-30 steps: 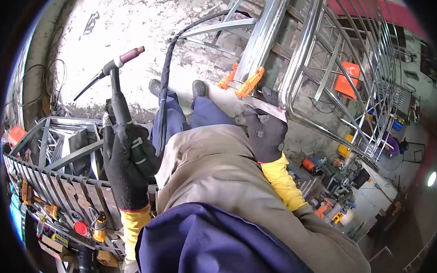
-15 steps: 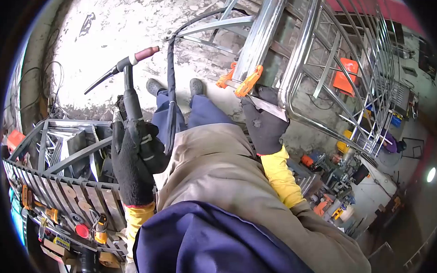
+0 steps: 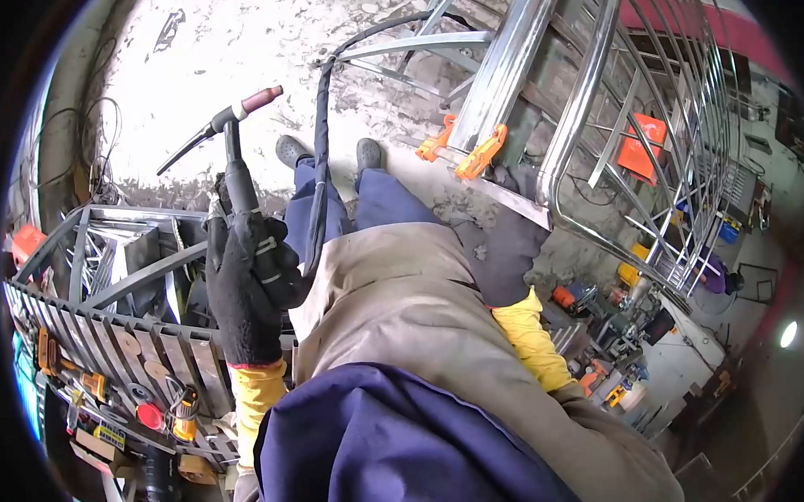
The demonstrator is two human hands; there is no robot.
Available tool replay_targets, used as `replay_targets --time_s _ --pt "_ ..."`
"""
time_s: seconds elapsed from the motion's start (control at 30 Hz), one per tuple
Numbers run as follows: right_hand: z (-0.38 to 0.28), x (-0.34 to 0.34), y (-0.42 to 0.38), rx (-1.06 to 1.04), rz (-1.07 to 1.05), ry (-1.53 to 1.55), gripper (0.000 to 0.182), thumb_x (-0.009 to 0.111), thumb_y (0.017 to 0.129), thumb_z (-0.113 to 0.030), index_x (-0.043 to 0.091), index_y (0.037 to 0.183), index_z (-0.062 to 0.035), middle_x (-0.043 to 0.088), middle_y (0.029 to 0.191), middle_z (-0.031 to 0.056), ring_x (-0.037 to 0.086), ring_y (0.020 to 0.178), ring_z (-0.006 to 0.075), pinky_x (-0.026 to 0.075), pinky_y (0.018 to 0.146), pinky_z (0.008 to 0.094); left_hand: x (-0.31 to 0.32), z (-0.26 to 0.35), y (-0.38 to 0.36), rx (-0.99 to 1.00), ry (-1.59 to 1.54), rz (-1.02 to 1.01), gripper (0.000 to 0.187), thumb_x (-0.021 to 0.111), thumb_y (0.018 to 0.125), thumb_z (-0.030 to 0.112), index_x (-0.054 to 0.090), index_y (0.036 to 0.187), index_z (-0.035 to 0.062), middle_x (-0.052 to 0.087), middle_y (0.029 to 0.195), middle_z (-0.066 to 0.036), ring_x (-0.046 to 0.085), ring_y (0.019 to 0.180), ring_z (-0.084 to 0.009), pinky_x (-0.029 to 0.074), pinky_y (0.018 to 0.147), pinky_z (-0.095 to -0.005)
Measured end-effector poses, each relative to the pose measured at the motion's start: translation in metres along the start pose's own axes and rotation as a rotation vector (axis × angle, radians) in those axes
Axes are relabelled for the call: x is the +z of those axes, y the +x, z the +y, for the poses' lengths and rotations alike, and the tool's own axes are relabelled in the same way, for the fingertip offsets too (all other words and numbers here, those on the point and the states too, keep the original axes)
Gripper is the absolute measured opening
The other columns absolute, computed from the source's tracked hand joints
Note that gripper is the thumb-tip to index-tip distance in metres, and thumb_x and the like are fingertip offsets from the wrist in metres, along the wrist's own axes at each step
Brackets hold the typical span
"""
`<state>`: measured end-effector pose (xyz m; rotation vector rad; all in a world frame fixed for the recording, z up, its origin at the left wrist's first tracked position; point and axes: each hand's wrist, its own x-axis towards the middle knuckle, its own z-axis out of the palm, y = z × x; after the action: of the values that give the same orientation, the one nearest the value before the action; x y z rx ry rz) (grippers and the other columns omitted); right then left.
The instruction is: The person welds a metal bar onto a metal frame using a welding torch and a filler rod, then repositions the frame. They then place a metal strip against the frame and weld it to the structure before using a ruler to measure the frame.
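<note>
My left hand point(image 3: 258, 272), in a black glove, is closed around the handle of a TIG welding torch point(image 3: 233, 148). The torch's reddish nozzle points up and right, its long back cap down and left. A dark sheathed cable point(image 3: 321, 160) hangs beside it. My right hand point(image 3: 506, 255), gloved and slightly blurred, is closed at a flat metal strip point(image 3: 517, 204), with dark fingers showing above the strip and the palm below. Close by, a clamp with orange jaws point(image 3: 482, 153) sits at the end of a shiny metal profile point(image 3: 506, 69).
A bent shiny tube frame point(image 3: 577, 107) with many thin rods stands at the right. On the left, a slatted metal bench point(image 3: 142, 330) bears metal offcuts. Below it lie power tools point(image 3: 184, 416). More tools point(image 3: 619, 374) are on the lower right.
The view has shifted, so the clamp and frame appear farther right. My right hand sits slightly lower against the strip. My left hand keeps hold of the torch.
</note>
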<state>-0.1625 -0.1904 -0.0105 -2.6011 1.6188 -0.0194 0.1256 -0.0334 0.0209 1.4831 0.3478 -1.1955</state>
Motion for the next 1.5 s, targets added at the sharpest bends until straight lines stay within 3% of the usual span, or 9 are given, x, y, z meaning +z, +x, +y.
replay_targets --time_s 0.27,0.33,0.37,0.43,0.67,1.27,1.33,1.47,1.5 --pt "-0.018 -0.001 0.02 0.02 0.028 0.092 0.059 0.091 0.085 -0.036 0.072 0.136 -0.0152 0.075 0.134 0.0034 0.07 0.121 0.0241 0.052 0.104 0.043 0.012 0.002 -0.002 0.113 0.03 -0.055 0.032 0.056 0.114 0.033 0.066 0.116 0.003 0.069 0.092 -0.006 0.064 0.071 -0.0108 0.053 0.061 -0.026" --pt "-0.019 0.011 0.023 0.212 0.154 0.631 0.051 0.093 0.077 -0.032 0.073 0.12 -0.0124 0.076 0.108 0.0101 0.072 0.098 0.033 0.057 0.085 0.0431 0.012 0.003 -0.003 0.114 0.049 -0.036 0.032 0.056 0.114 0.034 0.066 0.117 0.0029 0.07 0.093 -0.006 0.064 0.072 -0.011 0.053 0.061 -0.0265" --pt "-0.017 0.008 0.024 0.212 0.157 0.632 0.051 0.093 0.077 -0.032 0.073 0.12 -0.0124 0.076 0.108 0.0101 0.072 0.098 0.033 0.057 0.085 0.0431 0.011 0.002 -0.002 0.112 0.053 -0.051 0.032 0.056 0.114 0.033 0.065 0.117 0.0031 0.07 0.094 -0.006 0.064 0.073 -0.0114 0.053 0.061 -0.0268" --pt "-0.019 -0.006 0.031 0.017 0.118 0.068 0.046 0.091 0.08 -0.033 0.074 0.118 -0.0138 0.076 0.107 0.0089 0.072 0.099 0.032 0.056 0.086 0.0429 0.009 0.002 -0.003 0.113 0.052 -0.071 0.032 0.056 0.113 0.033 0.065 0.117 0.0032 0.07 0.096 -0.007 0.064 0.073 -0.0118 0.053 0.062 -0.0271" --pt "-0.012 0.015 0.024 -0.024 0.201 -0.038 0.039 0.086 0.087 -0.032 0.075 0.119 -0.0139 0.076 0.114 0.0085 0.071 0.105 0.0334 0.055 0.092 0.045 -0.012 -0.011 0.0 0.152 -0.001 -0.079 0.03 0.059 0.112 0.032 0.065 0.12 0.0042 0.069 0.098 -0.005 0.063 0.073 -0.0114 0.053 0.061 -0.0269" --pt "0.002 0.014 0.025 -0.113 0.249 0.008 0.036 0.082 0.088 -0.029 0.075 0.119 -0.0107 0.075 0.109 0.0134 0.071 0.101 0.0363 0.055 0.089 0.0469 -0.016 -0.013 0.001 0.136 -0.047 -0.056 0.029 0.062 0.111 0.032 0.063 0.121 0.005 0.069 0.095 -0.007 0.067 0.072 -0.0148 0.056 0.06 -0.0294" --pt "-0.005 -0.008 0.021 -0.103 0.229 0.0 0.037 0.082 0.088 -0.026 0.075 0.12 -0.0087 0.076 0.111 0.0143 0.071 0.103 0.0363 0.055 0.092 0.0467 -0.022 -0.023 0.023 0.024 -0.247 -0.198 0.028 0.064 0.11 0.034 0.065 0.12 0.0075 0.07 0.096 -0.008 0.068 0.074 -0.0166 0.058 0.062 -0.0319" --pt "0.012 -0.08 -0.005 -0.182 -0.118 0.282 0.044 0.084 0.088 -0.017 0.074 0.127 0.0 0.075 0.124 0.0206 0.072 0.116 0.0371 0.056 0.104 0.0464 -0.006 -0.052 0.086 -0.264 -0.394 -0.271 0.024 0.065 0.11 0.025 0.066 0.126 0.0082 0.072 0.101 -0.011 0.073 0.086 -0.0255 0.064 0.074 -0.042" --pt "0.022 -0.096 -0.009 -0.271 -0.063 0.296 0.045 0.085 0.086 -0.017 0.072 0.126 -0.0008 0.075 0.119 0.0193 0.071 0.112 0.0378 0.056 0.098 0.0475 -0.001 -0.066 0.099 -0.286 -0.441 -0.306 0.023 0.065 0.109 0.025 0.068 0.125 0.008 0.072 0.101 -0.011 0.073 0.089 -0.0272 0.064 0.077 -0.0439"
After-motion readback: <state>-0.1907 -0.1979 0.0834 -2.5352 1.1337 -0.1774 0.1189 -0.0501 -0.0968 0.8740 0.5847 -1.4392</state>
